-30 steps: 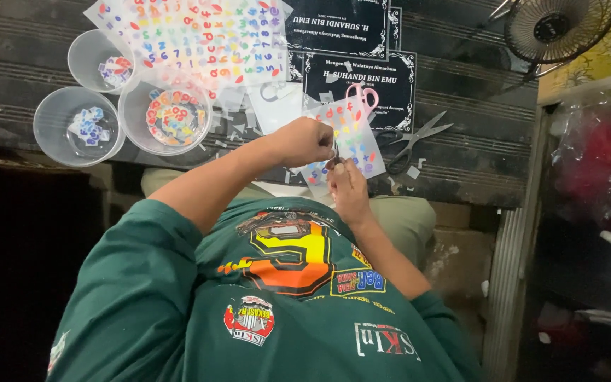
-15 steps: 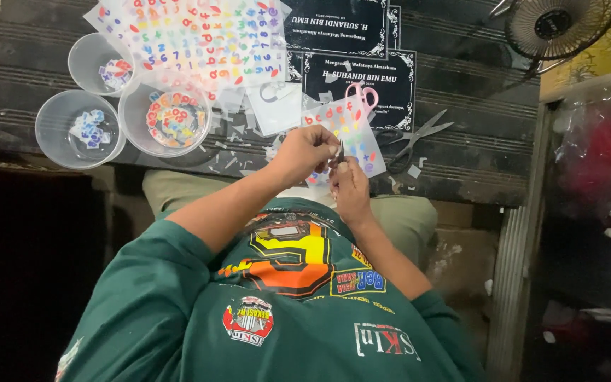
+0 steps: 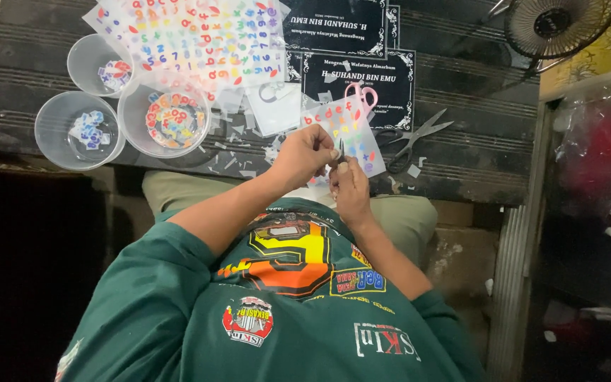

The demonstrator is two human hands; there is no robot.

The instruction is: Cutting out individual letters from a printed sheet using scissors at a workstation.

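My left hand (image 3: 304,157) and my right hand (image 3: 351,189) meet fingertip to fingertip just above the table's near edge. Between them they pinch a small thin dark piece (image 3: 341,150); I cannot tell what it is. Right behind the fingers lies a small clear sheet of colourful letter stickers (image 3: 344,124), partly hidden by my hands. My green sleeves and printed shirt fill the lower part of the view.
A large sheet of colourful letter stickers (image 3: 192,39) lies at the back left. Three clear plastic cups (image 3: 167,120) (image 3: 79,131) (image 3: 100,67) with cut stickers stand left. Black printed plaques (image 3: 358,78), pink-handled scissors (image 3: 362,95), grey scissors (image 3: 411,138) and paper scraps (image 3: 242,145) lie nearby. A fan (image 3: 556,28) stands at the back right.
Both hands stay pressed together over the small sticker sheet and have drifted slightly toward my body. Nothing on the table has moved.
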